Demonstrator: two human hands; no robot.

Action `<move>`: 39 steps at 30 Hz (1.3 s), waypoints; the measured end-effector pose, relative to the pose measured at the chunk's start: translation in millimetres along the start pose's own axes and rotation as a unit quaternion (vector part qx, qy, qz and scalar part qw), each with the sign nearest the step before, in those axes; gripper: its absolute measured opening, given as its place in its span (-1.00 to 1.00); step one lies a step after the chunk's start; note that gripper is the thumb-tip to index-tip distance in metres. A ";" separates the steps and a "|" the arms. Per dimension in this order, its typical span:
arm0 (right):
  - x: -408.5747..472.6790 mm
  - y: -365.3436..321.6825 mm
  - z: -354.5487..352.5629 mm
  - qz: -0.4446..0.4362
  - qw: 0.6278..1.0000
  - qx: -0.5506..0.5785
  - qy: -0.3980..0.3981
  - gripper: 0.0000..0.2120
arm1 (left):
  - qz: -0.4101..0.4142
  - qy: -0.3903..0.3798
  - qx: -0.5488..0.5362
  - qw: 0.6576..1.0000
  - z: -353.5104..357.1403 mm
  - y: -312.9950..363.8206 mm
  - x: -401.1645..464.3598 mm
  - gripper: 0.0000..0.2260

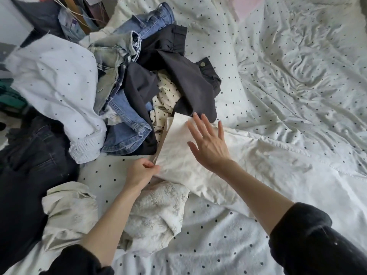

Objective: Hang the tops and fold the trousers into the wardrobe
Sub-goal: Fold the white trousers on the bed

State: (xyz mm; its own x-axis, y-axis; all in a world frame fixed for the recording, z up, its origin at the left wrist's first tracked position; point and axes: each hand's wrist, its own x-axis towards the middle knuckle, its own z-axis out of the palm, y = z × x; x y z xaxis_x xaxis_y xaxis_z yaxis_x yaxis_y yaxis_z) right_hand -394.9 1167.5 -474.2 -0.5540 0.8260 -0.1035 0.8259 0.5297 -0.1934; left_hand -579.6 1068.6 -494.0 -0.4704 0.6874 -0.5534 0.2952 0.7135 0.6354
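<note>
Folding the cream trousers [178,155] on the bed [297,76] looks like the step in hand, and the likeliest fault is a crooked fold. The garment lies at centre frame with its far end tucked against the heap of clothes [127,80] in the upper left, just touching a black garment [190,84] and a blue denim piece [127,128]. If the cloth is dragged or flipped from here, I judge it may catch those pieces and pull them over, or pick up creases from the rumpled dotted bedding beneath.

The left hand [142,172] pinches the near left edge of the trousers — thumb and fingers closed on a thin fold of cloth. That grip is small, so the edge could slip free under a hard tug. The right hand [208,143] is spread wide, fingers straight and splayed, palm down over the cream fabric; whether it presses the cloth or floats just above it I cannot tell. A patterned white garment [158,211] lies bunched at lower centre, near the left forearm.
</note>
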 end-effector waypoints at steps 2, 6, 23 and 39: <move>0.0 -6.0 3.4 -0.017 1.000 -0.017 -0.002 -0.45 | 0.001 0.001 -0.001 1.000 -2.8 -7.3 -2.9 -0.86; -0.5 -13.9 9.0 -0.039 0.999 -0.036 0.009 -0.44 | 0.018 -0.001 0.019 1.000 -6.1 -11.6 -2.0 -0.87; -35.5 -20.8 -4.4 0.092 0.939 0.329 -0.048 -0.47 | 0.099 -0.190 -0.025 0.976 -36.1 78.3 -37.7 -0.60; -198.2 157.3 -63.0 0.340 0.578 0.741 0.025 -0.62 | 0.310 -0.292 0.216 0.878 211.1 151.9 -157.5 -0.54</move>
State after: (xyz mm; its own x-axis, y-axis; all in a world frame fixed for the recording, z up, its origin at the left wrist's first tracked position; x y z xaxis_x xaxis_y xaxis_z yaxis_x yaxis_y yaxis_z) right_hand -148.5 1099.2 -422.7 -0.1186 0.7703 -0.6266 -0.1678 -0.6375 -0.7520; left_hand -285.2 1097.4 -424.0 0.3630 0.8240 -0.4350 0.6914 0.0748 0.7186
